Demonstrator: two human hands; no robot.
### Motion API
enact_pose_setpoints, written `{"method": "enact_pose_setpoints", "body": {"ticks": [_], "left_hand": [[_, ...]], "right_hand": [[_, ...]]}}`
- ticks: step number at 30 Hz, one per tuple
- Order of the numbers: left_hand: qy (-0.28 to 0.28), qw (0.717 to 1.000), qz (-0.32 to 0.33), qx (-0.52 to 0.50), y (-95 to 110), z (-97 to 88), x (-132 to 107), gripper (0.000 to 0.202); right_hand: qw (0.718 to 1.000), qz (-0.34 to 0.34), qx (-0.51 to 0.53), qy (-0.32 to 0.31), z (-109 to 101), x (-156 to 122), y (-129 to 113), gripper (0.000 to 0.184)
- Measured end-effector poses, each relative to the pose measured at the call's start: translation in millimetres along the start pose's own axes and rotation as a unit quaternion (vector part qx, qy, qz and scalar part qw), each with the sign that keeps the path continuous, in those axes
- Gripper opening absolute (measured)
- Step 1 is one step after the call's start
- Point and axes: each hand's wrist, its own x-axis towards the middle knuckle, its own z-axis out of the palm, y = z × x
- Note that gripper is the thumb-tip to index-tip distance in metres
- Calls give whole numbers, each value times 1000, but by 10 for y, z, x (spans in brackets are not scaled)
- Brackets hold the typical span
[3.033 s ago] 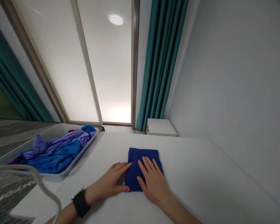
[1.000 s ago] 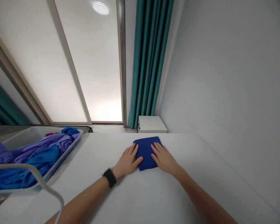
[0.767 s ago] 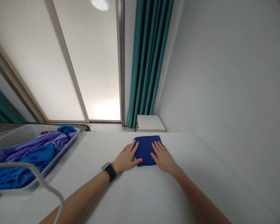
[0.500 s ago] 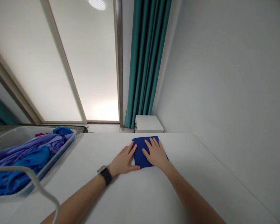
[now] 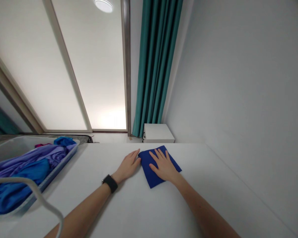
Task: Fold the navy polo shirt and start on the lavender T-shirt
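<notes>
A dark blue folded cloth lies flat on the white table, turned at an angle. Palm down, my right hand rests on it with the fingers spread. My left hand, with a dark watch strap at the wrist, is at the cloth's far left corner. Its fingers stretch out and their tips touch or nearly touch that corner. The left thumb is hidden from view.
At the left stands a white plastic basket with purple and blue fabric in it. A pale curved tube crosses the lower left. Beyond the table's far edge is a small white cabinet; a wall bounds the right side.
The cloth has turned on the table, and its near corner now points towards me. My left hand has moved slightly left, its thumb no longer showing. My right hand stays on the cloth.
</notes>
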Motion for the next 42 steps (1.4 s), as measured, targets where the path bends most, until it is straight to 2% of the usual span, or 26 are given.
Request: {"method": "enact_pose_setpoints", "body": {"ticks": [3, 8, 11, 14, 17, 19, 22, 25, 28, 30, 33, 36, 40, 42], "left_hand": [[-34, 999, 9, 11, 48, -39, 29, 50], [-50, 998, 43, -20, 108, -108, -1, 43], [-52, 998, 29, -33, 217, -131, -94, 41], [-72, 996, 24, -36, 422, -160, -307, 36], [-116, 989, 81, -44, 603, -196, -547, 36], [-139, 983, 104, -52, 652, -216, -615, 35], [-135, 985, 93, -57, 613, -222, -492, 45], [-122, 985, 120, -18, 518, -179, -182, 63], [-132, 975, 174, 29, 451, -90, 107, 62], [-132, 973, 187, 43, 429, -20, 213, 56], [-118, 976, 180, 42, 417, 88, 236, 49], [-104, 978, 177, 36, 430, 202, 186, 53], [-81, 980, 179, 30, 486, 336, 158, 55], [-74, 981, 177, 28, 510, 366, 166, 53]], "right_hand": [[999, -44, 11, -23, -75, -22, 77, 65], [995, -81, 33, -42, -183, -51, 180, 63], [998, -42, 31, -33, -204, -93, 150, 59], [1000, 13, 7, 12, -195, -223, 20, 52], [998, 53, -6, 46, -166, -428, -151, 51], [995, 81, -9, 55, -133, -566, -251, 52], [992, 107, -15, 68, -65, -716, -367, 53], [992, 100, -26, 75, 1, -783, -453, 57], [994, 72, -34, 71, 23, -793, -464, 62], [996, 54, -33, 67, -5, -795, -394, 60], [998, 20, -26, 55, -93, -818, -199, 56], [999, 11, -19, 41, -162, -840, -63, 52], [991, 116, -30, 58, -107, -794, -196, 59], [988, 134, -36, 63, -45, -752, -312, 66]]}}
